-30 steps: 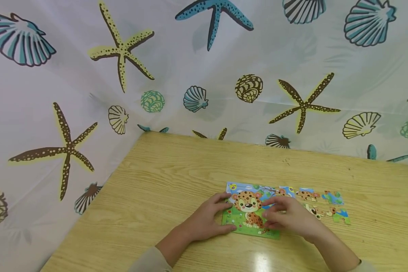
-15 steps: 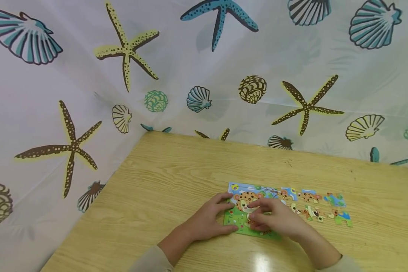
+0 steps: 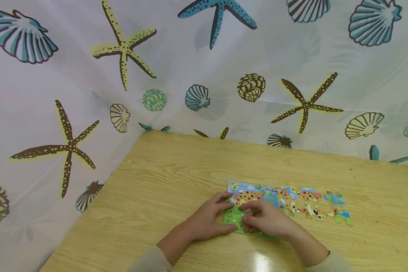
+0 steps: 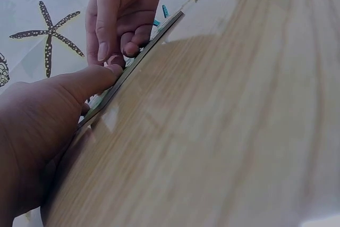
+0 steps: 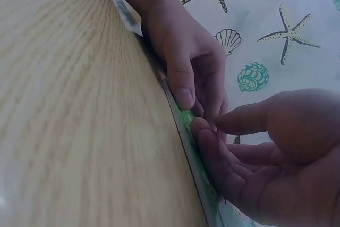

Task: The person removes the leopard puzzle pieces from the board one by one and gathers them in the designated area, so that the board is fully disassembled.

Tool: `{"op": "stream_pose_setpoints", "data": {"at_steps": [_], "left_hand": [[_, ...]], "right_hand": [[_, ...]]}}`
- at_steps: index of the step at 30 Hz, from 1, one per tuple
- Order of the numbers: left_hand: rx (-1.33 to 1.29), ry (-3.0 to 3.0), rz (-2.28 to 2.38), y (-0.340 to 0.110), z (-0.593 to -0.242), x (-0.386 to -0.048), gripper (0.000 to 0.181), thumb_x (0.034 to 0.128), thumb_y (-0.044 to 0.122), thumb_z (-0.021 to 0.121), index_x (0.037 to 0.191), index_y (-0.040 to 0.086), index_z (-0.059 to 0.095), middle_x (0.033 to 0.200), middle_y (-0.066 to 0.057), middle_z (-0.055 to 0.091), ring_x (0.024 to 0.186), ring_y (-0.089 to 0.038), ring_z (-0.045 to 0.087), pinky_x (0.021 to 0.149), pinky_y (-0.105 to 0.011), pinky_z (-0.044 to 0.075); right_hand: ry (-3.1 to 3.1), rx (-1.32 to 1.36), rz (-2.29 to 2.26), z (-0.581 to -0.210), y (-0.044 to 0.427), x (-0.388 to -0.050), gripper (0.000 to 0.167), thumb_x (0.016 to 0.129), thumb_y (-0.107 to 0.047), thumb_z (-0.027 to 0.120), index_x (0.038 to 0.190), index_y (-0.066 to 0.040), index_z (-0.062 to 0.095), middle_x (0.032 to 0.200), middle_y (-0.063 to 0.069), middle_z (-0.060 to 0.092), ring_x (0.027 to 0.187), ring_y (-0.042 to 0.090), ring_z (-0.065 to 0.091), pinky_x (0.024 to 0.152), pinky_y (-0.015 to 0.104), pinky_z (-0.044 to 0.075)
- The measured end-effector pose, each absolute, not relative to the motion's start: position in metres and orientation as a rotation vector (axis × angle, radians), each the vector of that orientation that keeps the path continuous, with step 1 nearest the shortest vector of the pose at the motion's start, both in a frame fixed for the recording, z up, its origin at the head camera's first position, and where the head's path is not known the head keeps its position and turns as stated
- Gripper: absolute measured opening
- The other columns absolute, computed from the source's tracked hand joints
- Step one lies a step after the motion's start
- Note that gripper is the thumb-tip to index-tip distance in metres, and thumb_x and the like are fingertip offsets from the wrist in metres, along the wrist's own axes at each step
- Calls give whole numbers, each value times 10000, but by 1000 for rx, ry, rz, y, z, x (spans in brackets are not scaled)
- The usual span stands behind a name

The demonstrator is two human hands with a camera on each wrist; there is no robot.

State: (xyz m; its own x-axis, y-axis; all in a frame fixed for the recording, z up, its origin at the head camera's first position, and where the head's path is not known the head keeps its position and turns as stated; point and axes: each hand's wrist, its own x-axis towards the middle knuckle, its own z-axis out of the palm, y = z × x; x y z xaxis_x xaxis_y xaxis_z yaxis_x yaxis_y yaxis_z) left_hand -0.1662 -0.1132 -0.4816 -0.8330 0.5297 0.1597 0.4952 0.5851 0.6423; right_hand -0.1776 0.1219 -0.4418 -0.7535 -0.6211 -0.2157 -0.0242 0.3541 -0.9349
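Observation:
A flat puzzle board (image 3: 271,192) with a spotted leopard cub on green grass and blue sky lies on the table. My left hand (image 3: 209,217) rests at its left side, fingers spread over the edge and thumb at the lower left corner. Over the board's middle, my right hand (image 3: 270,219) points its index finger at the picture, the other fingers bent. Its hand and fingers cover the cub's lower face and body. In the right wrist view, the right fingertips (image 5: 204,131) are down at the board's surface near the left thumb (image 5: 184,97). No piece shows between them.
Several loose puzzle pieces lie in two rows to the right of the board, among them a blue-green one (image 3: 334,198) and a blue, green and tan one (image 3: 341,216). Wooden tabletop (image 3: 176,166) surrounds them. A cloth with shells and starfish (image 3: 224,109) hangs behind.
My right hand has slid left across the board, from its right part to its middle, uncovering pieces at the right. The left hand stays at the left edge.

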Motion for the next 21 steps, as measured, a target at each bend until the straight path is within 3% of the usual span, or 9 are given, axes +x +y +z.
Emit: {"op": "stream_pose_setpoints", "data": {"at_steps": [13, 21], "left_hand": [[858, 2741, 1069, -113, -480, -167, 737, 815, 484, 801, 1386, 69, 588, 1580, -44, 364, 1429, -272, 414, 1151, -468, 405], [893, 2748, 1133, -111, -482, -166, 725, 799, 423, 834, 1366, 38, 599, 1548, -93, 405, 1405, -316, 443, 1130, -496, 421]], "right_hand": [[2214, -668, -1211, -440, 114, -177, 504, 967, -143, 646, 1421, 19, 499, 788, 59, 638, 684, 167, 630, 582, 245, 522], [2081, -590, -1357, -440, 120, -177, 492, 968, -135, 642, 1413, 0, 482, 867, 116, 637, 770, 199, 669, 712, 318, 590]]}}
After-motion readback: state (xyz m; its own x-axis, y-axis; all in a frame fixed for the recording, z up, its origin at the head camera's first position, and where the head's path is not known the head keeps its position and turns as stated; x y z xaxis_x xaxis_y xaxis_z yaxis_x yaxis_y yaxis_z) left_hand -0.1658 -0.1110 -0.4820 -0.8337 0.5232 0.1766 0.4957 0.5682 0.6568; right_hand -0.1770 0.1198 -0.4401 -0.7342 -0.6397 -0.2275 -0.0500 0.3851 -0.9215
